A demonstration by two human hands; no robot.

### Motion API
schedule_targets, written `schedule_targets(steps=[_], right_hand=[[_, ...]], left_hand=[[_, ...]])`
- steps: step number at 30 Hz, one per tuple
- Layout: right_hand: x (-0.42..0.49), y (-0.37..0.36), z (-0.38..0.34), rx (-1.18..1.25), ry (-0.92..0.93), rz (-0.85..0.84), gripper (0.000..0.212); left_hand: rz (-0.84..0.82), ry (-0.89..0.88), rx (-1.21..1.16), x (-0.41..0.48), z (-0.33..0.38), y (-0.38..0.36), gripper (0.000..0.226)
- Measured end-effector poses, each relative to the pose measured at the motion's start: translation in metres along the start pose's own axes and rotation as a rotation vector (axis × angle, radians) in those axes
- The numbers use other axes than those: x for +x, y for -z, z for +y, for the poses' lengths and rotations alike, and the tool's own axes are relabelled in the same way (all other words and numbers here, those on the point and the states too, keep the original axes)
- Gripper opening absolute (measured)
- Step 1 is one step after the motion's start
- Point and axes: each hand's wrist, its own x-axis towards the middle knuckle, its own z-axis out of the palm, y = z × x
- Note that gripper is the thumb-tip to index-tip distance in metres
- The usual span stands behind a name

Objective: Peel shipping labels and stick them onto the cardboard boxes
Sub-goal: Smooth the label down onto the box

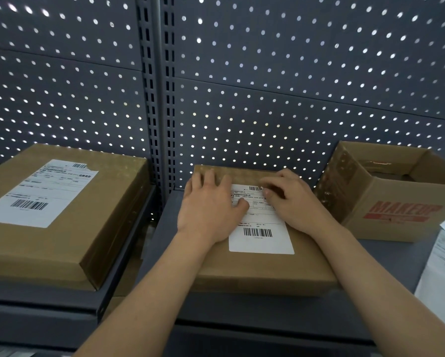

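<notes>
I'm seeing left hand (211, 206) and right hand (292, 199), fingers released, pressing white rectangular paper label (261, 239) onto flat brown cardboard box (262, 270) underneath.

A narrow bare strip of grey metal shelf (376, 256) separates the flat brown cardboard box at centre (262, 271) from the open brown cardboard carton printed MAKEUP (396, 228) at right. The grey perforated back panel (280, 99) closes the rear, and white paper sheets (440, 269) crowd the right edge.
</notes>
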Motion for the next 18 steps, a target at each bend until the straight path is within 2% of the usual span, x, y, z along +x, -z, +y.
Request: schedule_targets(steps=[4,15,18], right_hand=[[0.002,0.001,-0.002,-0.02,0.026,0.04,0.012],[-0.015,0.005,-0.007,0.027,0.039,0.11,0.016],[-0.022,0.011,-0.011,0.101,0.033,0.191,0.018]], left_hand=[[-0.001,0.001,0.006,0.0,0.0,0.0,0.053],[0.001,-0.002,-0.002,0.0,0.0,0.001,0.052],[-0.003,0.007,-0.015,0.0,0.0,0.001,0.051]])
